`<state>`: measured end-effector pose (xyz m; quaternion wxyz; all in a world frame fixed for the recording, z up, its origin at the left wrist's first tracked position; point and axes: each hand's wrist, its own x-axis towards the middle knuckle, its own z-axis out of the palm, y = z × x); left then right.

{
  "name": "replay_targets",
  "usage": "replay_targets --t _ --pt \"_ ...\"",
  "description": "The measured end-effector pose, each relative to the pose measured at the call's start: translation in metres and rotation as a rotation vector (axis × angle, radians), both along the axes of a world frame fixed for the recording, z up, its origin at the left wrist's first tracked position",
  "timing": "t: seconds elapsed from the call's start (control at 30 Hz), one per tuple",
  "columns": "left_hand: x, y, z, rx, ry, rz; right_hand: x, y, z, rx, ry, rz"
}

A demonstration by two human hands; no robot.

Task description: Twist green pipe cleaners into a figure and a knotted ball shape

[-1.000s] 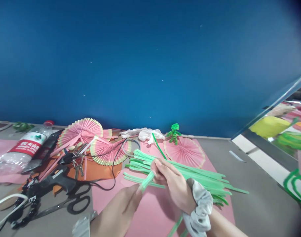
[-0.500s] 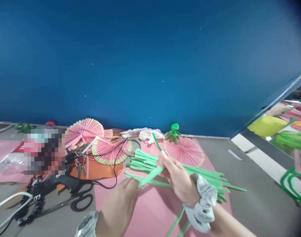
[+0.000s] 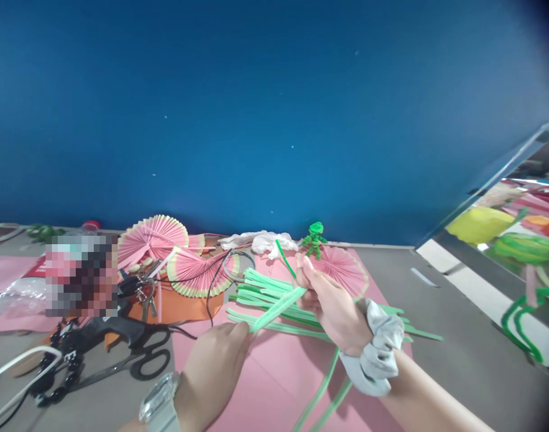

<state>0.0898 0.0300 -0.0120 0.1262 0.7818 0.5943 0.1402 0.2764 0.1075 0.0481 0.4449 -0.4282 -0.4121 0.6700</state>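
Strands point(image 3: 278, 309) of mint green held straight over pink paper point(image 3: 274, 375)

The left hand point(image 3: 215, 366), a watch point(image 3: 159, 399) at its wrist, is closed on the near end of the strands; the right hand point(image 3: 330, 306), a pale scrunchie point(image 3: 375, 348) around its wrist, grips them farther up. Between the two they slant upward, just above a loose pile point(image 3: 260, 283) of similar stems. Pale-green lengths point(image 3: 321, 384) trail below the right wrist; whether they belong to the held ones cannot be told. A darker green stem point(image 3: 285, 258) shows beside the right fingertips.

Farther back, a small green figure point(image 3: 315, 240) stands at the edge of a pink pleated fan point(image 3: 344, 270). Left of the hands, scissors point(image 3: 129, 363), keys point(image 3: 147, 295), a black glue gun point(image 3: 121, 329) and two more pleated fans point(image 3: 204, 273) crowd the grey counter point(image 3: 404, 282).
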Motion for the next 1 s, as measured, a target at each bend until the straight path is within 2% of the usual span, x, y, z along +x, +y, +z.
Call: replay_targets --t 0.1,0.2,0.37,0.47,0.63,0.7,0.8,0.83,0.9,0.97,1.0 --pt "0.001 0.001 0.001 0.011 0.016 0.006 0.001 -0.001 -0.001 -0.048 0.026 0.091" --pt "0.001 0.0 0.001 -0.003 -0.013 0.012 0.002 0.0 -0.004 0.01 -0.038 0.096" --pt "-0.003 -0.002 -0.004 -0.029 -0.167 0.042 0.014 0.01 -0.001 0.317 -0.376 -0.145" --pt "-0.004 0.0 -0.007 -0.115 -0.427 0.068 0.022 0.016 0.003 0.435 -0.473 -0.135" --pt "0.0 0.004 -0.006 -0.374 -1.145 0.076 0.02 0.014 0.002 0.316 -0.217 0.13" --pt "0.001 0.005 -0.002 -0.446 -1.335 0.09 0.019 0.011 0.001 0.378 -0.2 0.118" --pt "0.0 0.005 0.005 -0.531 -1.473 0.096 0.018 0.009 0.004 0.511 -0.264 0.025" --pt "0.0 0.005 0.006 -0.551 -1.496 0.083 0.018 0.008 0.005 0.521 -0.265 0.082" --pt "-0.001 0.003 0.006 -0.625 -1.511 0.01 0.017 0.006 0.007 0.487 -0.237 0.347" --pt "-0.001 0.001 0.003 -0.778 -1.475 -0.102 0.015 0.003 0.007 0.447 -0.215 0.605" --pt "-0.001 0.0 0.0 -0.857 -1.452 -0.153 0.015 0.002 0.007 0.439 -0.218 0.677"
